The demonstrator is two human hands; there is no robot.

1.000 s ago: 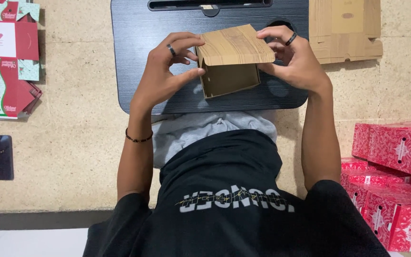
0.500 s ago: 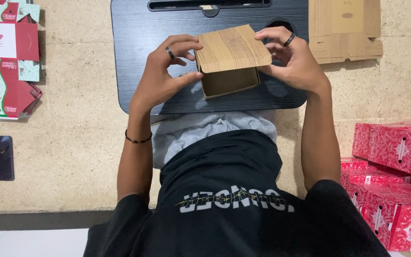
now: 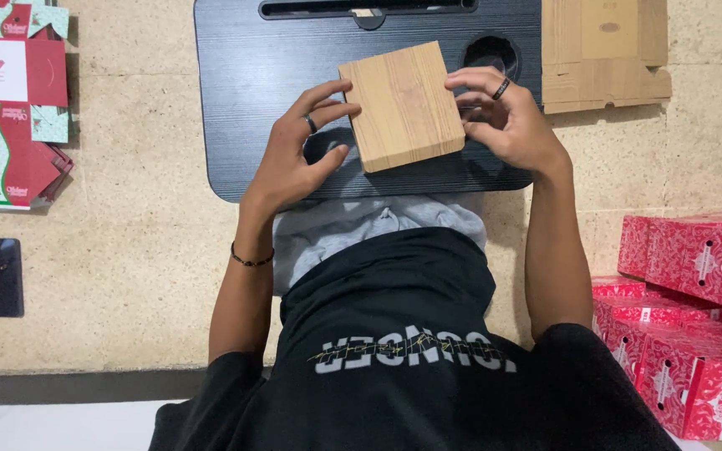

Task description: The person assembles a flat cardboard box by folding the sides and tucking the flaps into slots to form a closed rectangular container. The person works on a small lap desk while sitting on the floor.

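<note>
Wood-grain box (image 3: 401,106) btwn hands, left hand (image 3: 294,154) & right hand (image 3: 503,117) clamped on sides, atop black tray (image 3: 244,100).

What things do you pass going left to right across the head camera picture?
Black phone → flat red box sheets → left hand → wood-patterned box → right hand → flat brown cardboard → red boxes.

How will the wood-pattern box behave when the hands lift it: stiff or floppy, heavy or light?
The wood-pattern box probably stays stiff, since its folded sides look square. It is likely light, being thin card like the flat sheets nearby. Flat-sided, it should not roll on the black tray.
</note>
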